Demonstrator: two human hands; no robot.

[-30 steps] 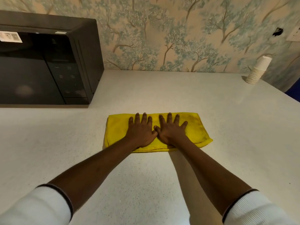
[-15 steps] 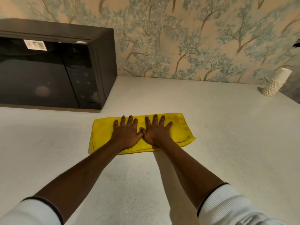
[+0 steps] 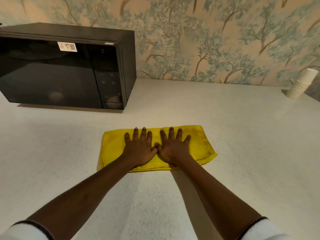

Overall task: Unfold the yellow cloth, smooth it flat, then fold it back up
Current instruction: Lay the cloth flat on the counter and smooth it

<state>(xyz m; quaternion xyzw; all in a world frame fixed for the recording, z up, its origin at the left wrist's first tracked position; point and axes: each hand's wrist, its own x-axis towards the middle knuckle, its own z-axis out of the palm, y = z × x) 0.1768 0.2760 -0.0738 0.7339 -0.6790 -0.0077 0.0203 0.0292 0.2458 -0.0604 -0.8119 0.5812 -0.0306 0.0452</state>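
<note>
The yellow cloth [image 3: 201, 144] lies folded in a long rectangle on the white speckled counter [image 3: 242, 153]. My left hand [image 3: 140, 148] rests palm down on the cloth's middle left, fingers spread. My right hand [image 3: 172, 147] lies palm down beside it on the middle right, fingers spread too. The two thumbs touch at the cloth's centre. Neither hand grips the fabric. The cloth's left and right ends show past the hands; its middle is covered.
A black microwave [image 3: 65, 70] stands at the back left against the tree-patterned wall. A stack of white paper cups [image 3: 302, 86] leans at the back right near the counter's corner.
Both hands stay flat on the cloth in the same pose. The view has swung to the left, so the microwave shows more fully and the cups sit nearer the right edge.
</note>
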